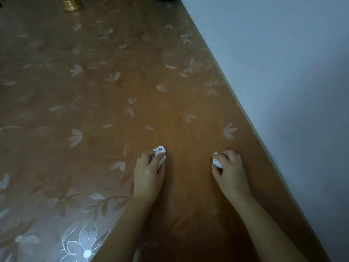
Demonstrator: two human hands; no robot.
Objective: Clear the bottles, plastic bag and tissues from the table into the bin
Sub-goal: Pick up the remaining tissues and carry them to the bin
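We have both hands down on the table (94,91), each closed around a crumpled tissue. The left hand (148,174) has its fingers curled over the left tissue (160,150), part of which shows white beyond the fingertips; the tissue sits on the tabletop, and we cannot tell whether it has left the surface. The right hand (229,170) cups the right tissue (216,162), of which only a small white patch shows at the thumb side; it too lies at table level. The two tissues are well apart from each other, near the wall (283,72) side of the table. In our judgement the task is in the tissue stage: both are gripped, neither is binned. No plastic bag shows on the visible surface, which suggests that item may be cleared, though part of the table is out of frame. A gold object (72,3) stands at the far edge, cropped; we cannot tell whether it is a bottle due for removal. The bin is not in view, so carrying and dropping both tissues remains.
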